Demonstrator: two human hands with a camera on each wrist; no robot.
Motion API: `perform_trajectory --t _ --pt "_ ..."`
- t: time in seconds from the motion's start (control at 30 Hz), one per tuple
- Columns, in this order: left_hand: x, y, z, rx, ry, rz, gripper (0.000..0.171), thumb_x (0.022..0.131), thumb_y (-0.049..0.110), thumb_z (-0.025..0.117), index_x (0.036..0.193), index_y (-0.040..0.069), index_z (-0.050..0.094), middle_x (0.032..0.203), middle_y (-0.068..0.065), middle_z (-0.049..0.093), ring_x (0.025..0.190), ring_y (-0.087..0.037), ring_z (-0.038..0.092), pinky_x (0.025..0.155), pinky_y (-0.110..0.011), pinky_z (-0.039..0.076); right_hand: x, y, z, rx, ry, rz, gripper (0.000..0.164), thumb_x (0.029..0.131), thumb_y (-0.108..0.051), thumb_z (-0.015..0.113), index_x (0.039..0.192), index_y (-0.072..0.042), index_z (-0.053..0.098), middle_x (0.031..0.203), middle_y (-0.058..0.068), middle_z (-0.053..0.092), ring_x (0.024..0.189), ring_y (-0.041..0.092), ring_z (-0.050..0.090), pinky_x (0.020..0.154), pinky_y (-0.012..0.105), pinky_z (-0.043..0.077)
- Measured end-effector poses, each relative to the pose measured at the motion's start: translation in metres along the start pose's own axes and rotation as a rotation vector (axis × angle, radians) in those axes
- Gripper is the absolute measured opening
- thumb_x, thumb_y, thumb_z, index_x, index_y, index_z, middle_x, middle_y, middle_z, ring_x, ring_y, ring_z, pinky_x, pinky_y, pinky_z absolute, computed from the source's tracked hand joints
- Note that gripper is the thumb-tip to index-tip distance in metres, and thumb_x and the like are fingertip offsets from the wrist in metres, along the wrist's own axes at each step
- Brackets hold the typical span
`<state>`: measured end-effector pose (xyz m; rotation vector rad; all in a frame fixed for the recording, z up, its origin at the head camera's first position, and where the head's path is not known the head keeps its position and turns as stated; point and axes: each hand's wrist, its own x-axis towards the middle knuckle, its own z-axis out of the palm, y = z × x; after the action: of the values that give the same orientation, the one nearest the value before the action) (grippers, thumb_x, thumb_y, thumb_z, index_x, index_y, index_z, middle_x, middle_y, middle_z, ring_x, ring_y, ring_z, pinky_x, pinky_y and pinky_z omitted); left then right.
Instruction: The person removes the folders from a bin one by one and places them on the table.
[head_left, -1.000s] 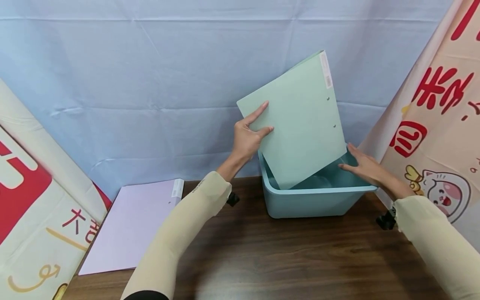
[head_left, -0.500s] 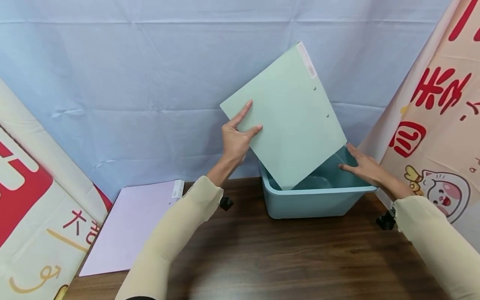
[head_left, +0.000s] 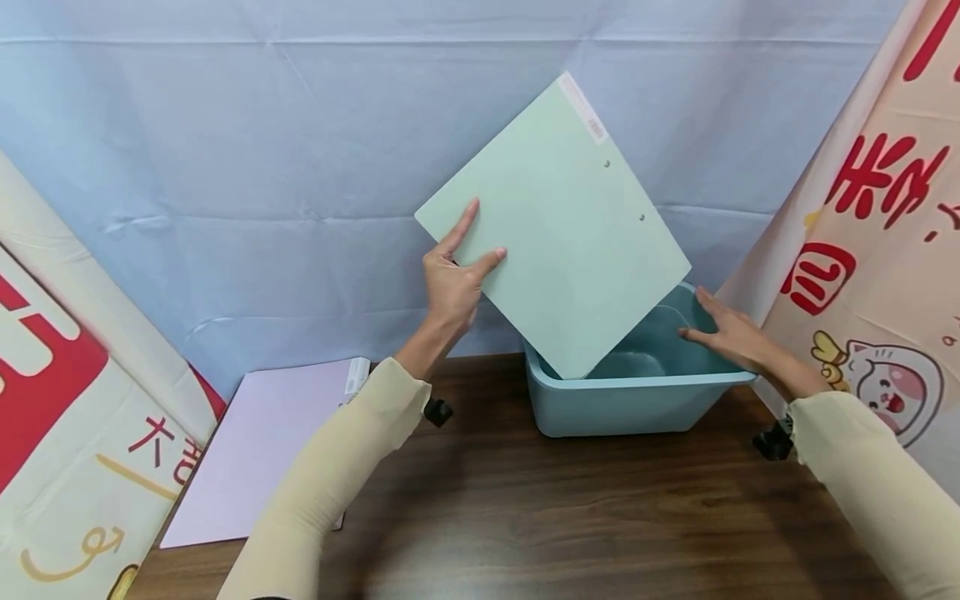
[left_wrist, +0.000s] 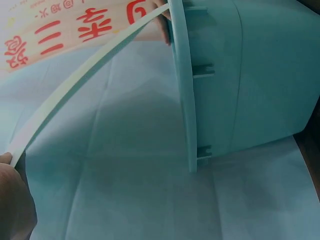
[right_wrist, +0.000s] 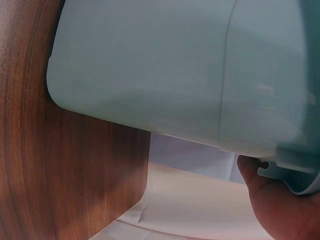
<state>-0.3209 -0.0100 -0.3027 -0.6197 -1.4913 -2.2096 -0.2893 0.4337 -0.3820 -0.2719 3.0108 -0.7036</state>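
My left hand grips a light green file folder by its left edge, thumb and index finger lying on the near cover. The folder leans tilted above a blue-green plastic bin, its lowest corner dipping inside the front rim. A white label and two rivets show along its upper right side. In the left wrist view the folder appears edge-on, reaching from the hand to the bin's rim. At the bin's right end, my right hand holds the rim; the right wrist view shows a finger hooked below it.
A lilac file folder lies flat at the left of the brown wooden table, partly behind my left sleeve. Blue cloth hangs behind the table. Printed banners flank both sides.
My left hand has moved left, swinging the green folder's top leftward and tilting it further. Its bottom corner stays in the bin. The right hand and the bin hold still.
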Motion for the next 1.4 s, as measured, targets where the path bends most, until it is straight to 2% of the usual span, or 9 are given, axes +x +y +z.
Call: perform_trajectory --t 0.17,0.53,0.97,1.4 --pt "0.001 0.004 -0.004 0.003 0.017 0.036 0.077 0.081 -0.017 0.082 0.148 0.018 0.064 0.152 0.006 0.061 0.140 -0.010 0.056 0.107 -0.033 0.054 0.000 0.002 0.000 0.006 0.009 -0.017 0.099 0.106 -0.041 0.060 0.166 0.003 -0.006 0.171 0.035 -0.002 0.153 0.063 0.009 0.114 0.085 0.013" --pt "0.000 0.011 -0.017 -0.024 0.058 0.101 0.078 0.081 -0.020 0.081 0.149 0.013 0.061 0.155 0.003 0.059 0.142 -0.012 0.055 0.111 -0.033 0.052 -0.001 -0.001 0.000 -0.007 0.002 0.013 0.101 0.106 -0.045 0.060 0.167 0.001 -0.008 0.171 0.035 -0.002 0.152 0.064 0.009 0.113 0.086 0.014" --pt "-0.001 0.028 -0.042 -0.069 0.096 0.128 0.081 0.080 -0.024 0.078 0.151 0.011 0.059 0.154 0.003 0.059 0.137 -0.018 0.060 0.102 -0.036 0.058 0.001 -0.001 0.002 -0.008 0.017 -0.006 0.101 0.106 -0.041 0.062 0.167 0.001 -0.007 0.172 0.033 -0.003 0.153 0.062 0.009 0.114 0.084 0.015" --pt "-0.002 0.047 -0.069 -0.029 0.124 0.115 0.083 0.078 -0.025 0.079 0.150 0.012 0.060 0.154 -0.002 0.060 0.132 -0.021 0.062 0.100 -0.035 0.059 -0.003 -0.002 0.001 0.006 0.010 0.004 0.103 0.105 -0.044 0.062 0.167 -0.002 -0.008 0.172 0.032 -0.005 0.154 0.061 0.007 0.114 0.084 0.014"
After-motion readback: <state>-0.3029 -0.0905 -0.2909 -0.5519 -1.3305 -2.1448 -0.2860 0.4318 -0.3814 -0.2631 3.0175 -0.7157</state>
